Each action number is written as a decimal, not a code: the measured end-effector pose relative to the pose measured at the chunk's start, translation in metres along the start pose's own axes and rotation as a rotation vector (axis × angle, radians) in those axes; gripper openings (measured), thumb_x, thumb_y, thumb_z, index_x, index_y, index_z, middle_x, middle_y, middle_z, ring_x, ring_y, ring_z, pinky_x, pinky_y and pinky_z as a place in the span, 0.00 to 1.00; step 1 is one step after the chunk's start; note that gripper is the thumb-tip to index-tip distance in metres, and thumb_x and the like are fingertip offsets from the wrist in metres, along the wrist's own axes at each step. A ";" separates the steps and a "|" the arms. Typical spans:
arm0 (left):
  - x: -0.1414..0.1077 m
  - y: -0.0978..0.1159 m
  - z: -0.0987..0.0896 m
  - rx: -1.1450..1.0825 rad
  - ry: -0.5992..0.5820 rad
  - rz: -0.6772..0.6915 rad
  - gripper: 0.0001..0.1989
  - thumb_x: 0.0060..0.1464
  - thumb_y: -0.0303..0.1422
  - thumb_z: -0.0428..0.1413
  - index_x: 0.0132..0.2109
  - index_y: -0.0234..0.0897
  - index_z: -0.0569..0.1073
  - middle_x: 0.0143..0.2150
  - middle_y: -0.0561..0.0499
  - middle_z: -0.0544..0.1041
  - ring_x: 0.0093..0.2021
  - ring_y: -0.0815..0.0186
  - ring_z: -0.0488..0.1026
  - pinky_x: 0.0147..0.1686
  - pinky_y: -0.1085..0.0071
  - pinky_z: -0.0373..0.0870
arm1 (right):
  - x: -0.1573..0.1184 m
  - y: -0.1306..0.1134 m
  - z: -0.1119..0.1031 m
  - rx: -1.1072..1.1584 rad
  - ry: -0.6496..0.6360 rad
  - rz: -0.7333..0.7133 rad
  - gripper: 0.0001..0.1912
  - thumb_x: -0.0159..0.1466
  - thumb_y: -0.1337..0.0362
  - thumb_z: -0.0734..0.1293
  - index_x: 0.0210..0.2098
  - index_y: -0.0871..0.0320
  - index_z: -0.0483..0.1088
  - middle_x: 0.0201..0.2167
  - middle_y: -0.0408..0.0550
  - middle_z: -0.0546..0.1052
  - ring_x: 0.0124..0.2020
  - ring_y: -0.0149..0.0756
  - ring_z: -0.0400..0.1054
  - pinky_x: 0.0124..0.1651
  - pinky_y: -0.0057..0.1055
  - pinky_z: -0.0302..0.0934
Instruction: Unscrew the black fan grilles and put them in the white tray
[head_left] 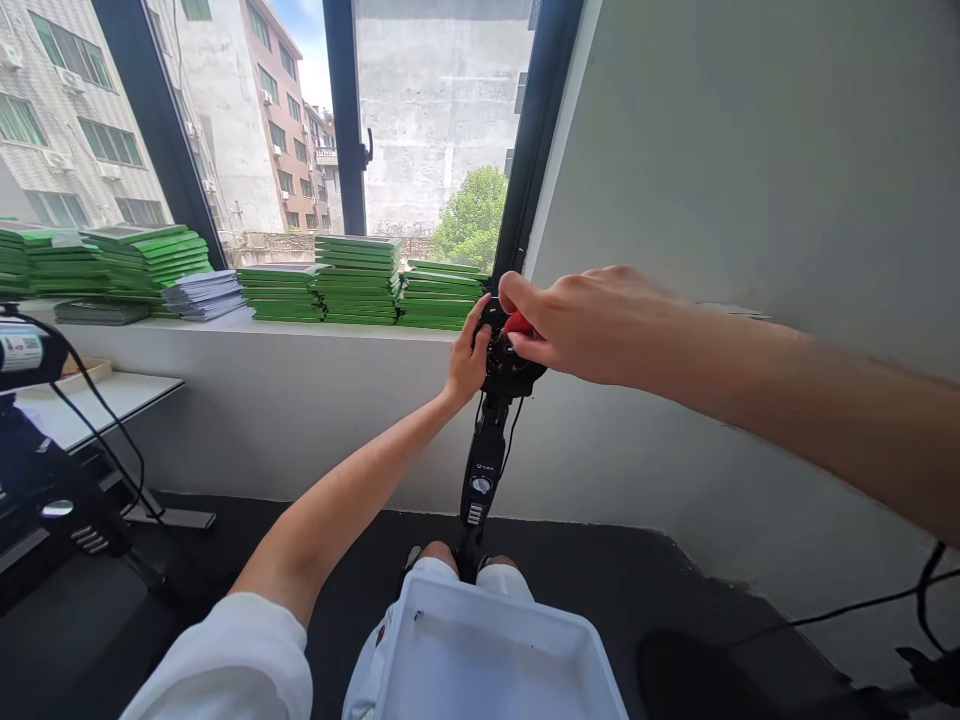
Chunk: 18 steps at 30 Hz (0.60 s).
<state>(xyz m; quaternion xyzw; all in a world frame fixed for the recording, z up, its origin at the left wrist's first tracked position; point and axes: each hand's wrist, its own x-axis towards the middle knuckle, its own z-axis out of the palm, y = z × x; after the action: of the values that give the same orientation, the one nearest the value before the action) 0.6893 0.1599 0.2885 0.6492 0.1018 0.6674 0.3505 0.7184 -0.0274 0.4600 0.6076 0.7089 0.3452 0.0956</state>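
I see a black device head [504, 362] on top of an upright black pole [480, 470], standing between my knees in front of the window sill. A small red part [517, 323] sits on it, and my right hand [581, 325] has fingers pinched together on that part. My left hand [466, 358] is clasped against the head's left side, steadying it. I judge the fitting mid-way: the red part is seated but not released. A white tray [480, 650] rests on my lap; green book stacks [356, 280] line the sill.
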 end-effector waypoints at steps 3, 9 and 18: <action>-0.001 -0.002 0.000 -0.010 0.010 0.009 0.25 0.70 0.46 0.44 0.69 0.47 0.64 0.69 0.52 0.68 0.71 0.59 0.61 0.71 0.60 0.57 | -0.002 -0.004 0.000 -0.107 0.051 0.063 0.27 0.72 0.52 0.49 0.48 0.61 0.72 0.23 0.54 0.74 0.30 0.45 0.71 0.31 0.34 0.50; 0.000 -0.002 0.001 -0.010 -0.005 -0.022 0.25 0.70 0.45 0.44 0.69 0.46 0.63 0.68 0.53 0.69 0.70 0.60 0.63 0.70 0.62 0.58 | 0.001 -0.005 0.000 0.000 -0.046 0.006 0.23 0.69 0.53 0.55 0.54 0.60 0.68 0.22 0.49 0.74 0.27 0.42 0.69 0.31 0.33 0.49; -0.075 0.038 -0.046 -0.269 -0.020 -0.217 0.25 0.69 0.50 0.40 0.64 0.50 0.68 0.63 0.52 0.75 0.65 0.59 0.70 0.67 0.58 0.65 | 0.007 0.003 -0.006 0.054 0.086 0.063 0.23 0.69 0.50 0.53 0.45 0.57 0.72 0.20 0.47 0.71 0.23 0.35 0.62 0.31 0.31 0.47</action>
<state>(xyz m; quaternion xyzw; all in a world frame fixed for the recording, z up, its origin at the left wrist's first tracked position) 0.6273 0.1016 0.2447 0.5884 0.0777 0.6265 0.5052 0.7156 -0.0226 0.4682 0.6164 0.7020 0.3547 0.0378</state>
